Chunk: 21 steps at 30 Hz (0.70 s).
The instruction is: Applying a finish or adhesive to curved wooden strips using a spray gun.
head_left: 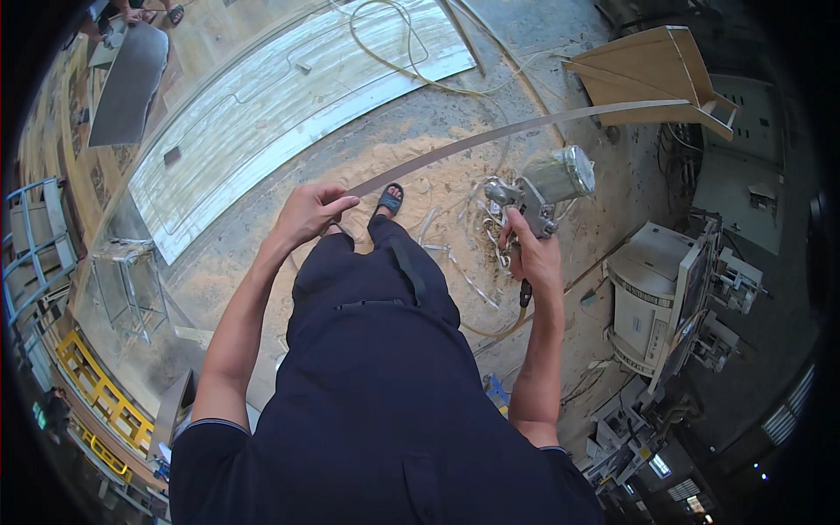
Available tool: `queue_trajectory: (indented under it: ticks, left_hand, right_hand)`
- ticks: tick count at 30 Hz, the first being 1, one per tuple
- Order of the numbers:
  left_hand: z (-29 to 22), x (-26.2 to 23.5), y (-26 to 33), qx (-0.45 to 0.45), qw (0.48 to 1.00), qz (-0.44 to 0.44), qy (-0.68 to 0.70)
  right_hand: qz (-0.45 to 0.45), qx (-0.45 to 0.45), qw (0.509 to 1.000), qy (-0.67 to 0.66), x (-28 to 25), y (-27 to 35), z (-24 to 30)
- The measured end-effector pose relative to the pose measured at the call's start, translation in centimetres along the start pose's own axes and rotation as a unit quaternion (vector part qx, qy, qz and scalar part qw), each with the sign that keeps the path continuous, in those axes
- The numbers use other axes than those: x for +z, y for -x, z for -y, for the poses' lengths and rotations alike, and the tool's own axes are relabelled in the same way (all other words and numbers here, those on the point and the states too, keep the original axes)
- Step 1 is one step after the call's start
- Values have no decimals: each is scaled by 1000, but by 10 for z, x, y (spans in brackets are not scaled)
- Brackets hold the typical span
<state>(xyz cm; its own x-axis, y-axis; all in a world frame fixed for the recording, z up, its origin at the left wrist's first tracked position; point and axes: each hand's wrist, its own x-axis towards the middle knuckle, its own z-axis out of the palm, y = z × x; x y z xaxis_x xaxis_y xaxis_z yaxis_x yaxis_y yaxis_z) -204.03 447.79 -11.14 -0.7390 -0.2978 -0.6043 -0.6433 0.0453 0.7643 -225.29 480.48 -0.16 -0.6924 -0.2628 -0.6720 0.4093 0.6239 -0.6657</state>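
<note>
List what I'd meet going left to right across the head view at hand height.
Metal stool frame → left hand pinching the end of a long thin strip → sandalled foot → right hand gripping a spray gun → pale boxy machine.

Sawdust covers the concrete floor (411, 162); a long pale panel (289, 105) lies flat, a white machine (652, 302) stands nearby.

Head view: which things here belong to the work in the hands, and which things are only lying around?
In use:
- long thin strip, one end pinched in left hand
- spray gun with metal cup, gripped in right hand

Lying about:
- large pale panel on the floor
- loose cord
- wooden wedge-shaped frame
- white machine
- sawdust
</note>
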Motion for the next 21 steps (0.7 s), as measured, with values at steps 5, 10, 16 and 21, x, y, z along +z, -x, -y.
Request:
queue_trajectory:
  ticks: [5,10,16,21]
  left_hand:
    - [37,-36,16,-3,1000,12,14]
    - [58,-66,29,-24,999,18,17]
    - [71,-81,34,-26,999,18,17]
    - [75,-82,33,-14,1000,18,10]
  right_hand:
    - [-26,-28,999,-3,45,19,-6]
    - [-72,-62,995,1,69,30,-16]
    - [-112,-76,990,31,89,40,-28]
    - [-201,-98,975,-7,86,39,-22]
